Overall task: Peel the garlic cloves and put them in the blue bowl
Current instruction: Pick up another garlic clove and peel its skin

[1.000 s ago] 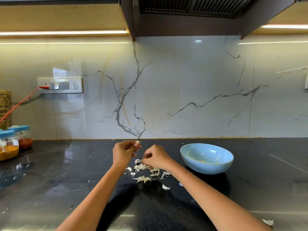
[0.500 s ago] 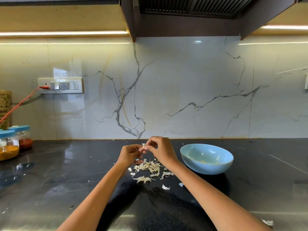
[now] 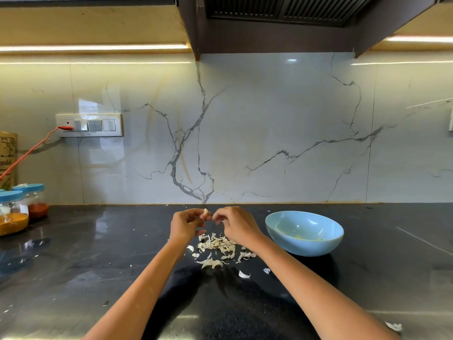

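One clove (image 3: 206, 212) sits pinched in my left hand (image 3: 186, 225) while my right hand (image 3: 236, 225) fingers pick its skin, bowl (image 3: 304, 244) waiting right, I judge peeling unfinished.

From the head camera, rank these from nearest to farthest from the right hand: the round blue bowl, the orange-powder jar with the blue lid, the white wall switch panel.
From the right hand:
1. Round blue bowl, just to its right on the counter.
2. White wall switch panel, up on the left backsplash.
3. Orange-powder jar with the blue lid, far left counter edge.
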